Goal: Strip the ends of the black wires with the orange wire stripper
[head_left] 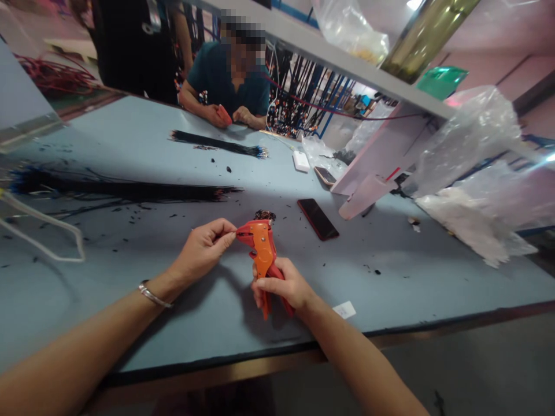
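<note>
My right hand (284,284) is closed around the handles of an orange and red wire stripper (262,245), held upright above the table with its jaws facing left. The thumb and fingers of my left hand (203,245) pinch together right at the tip of those jaws; whatever lies between them is too small to make out. Behind the tool sits a little heap of dark scraps (264,215). A long bundle of black wires (130,188) lies to the left, beyond my left hand.
Farther back is a shorter wire bundle (217,142), near a seated person (236,81) holding a red tool (224,114). A phone (318,219), another phone (325,175) and a white box (300,162) lie to the right. Plastic bags (472,138) and a shelf post (381,150) stand beyond.
</note>
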### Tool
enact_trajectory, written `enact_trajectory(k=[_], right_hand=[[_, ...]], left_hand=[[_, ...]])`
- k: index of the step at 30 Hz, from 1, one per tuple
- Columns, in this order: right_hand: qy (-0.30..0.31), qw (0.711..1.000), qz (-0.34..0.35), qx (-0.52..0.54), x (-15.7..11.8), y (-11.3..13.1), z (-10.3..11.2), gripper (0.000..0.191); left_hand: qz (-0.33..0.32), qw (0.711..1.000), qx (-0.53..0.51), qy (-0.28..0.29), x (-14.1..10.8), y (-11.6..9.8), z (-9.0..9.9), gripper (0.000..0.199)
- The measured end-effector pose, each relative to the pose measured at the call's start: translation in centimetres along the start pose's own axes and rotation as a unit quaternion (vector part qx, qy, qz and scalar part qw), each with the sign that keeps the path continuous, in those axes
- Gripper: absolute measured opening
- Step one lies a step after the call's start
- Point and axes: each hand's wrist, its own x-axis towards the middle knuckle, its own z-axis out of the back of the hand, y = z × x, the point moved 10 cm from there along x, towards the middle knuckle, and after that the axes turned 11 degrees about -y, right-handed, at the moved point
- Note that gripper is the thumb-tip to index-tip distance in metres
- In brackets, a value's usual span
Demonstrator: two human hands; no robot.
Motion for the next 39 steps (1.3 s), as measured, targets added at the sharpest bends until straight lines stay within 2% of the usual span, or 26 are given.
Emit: enact_trajectory(k=[13, 19, 23, 30, 39], right_hand=[[-0.017, 1.000, 0.015, -0.015, -0.1, 0.3, -0.2, 0.032], [-0.070, 0.997, 0.025, -0.012, 0.5, 0.3, 0.1, 0.032], [-0.037, 0.999, 0.015, 0.019, 0.8, 0.1, -0.2, 0.030], [0.067, 0.991, -0.018, 0.111, 0.3, 0.4, -0.5, 0.036], [0.041, 0.991, -0.036, 0.126, 0.1, 0.3, -0.2, 0.037]], left_hand=[[0.019, 1.000, -0.014, -0.014, 0.0, 0.3, 0.2, 0.023], [0.038, 0.999, -0.033, -0.022, 0.3, 0.7, 0.2, 0.022], [0.043, 0.998, -0.041, -0.024, 0.3, 0.9, 0.3, 0.022], [0.057, 0.997, -0.027, -0.045, 0.3, 1.0, 0.7, 0.022], [0.040, 0.998, -0.020, -0.040, 0.1, 0.9, 0.5, 0.025]])
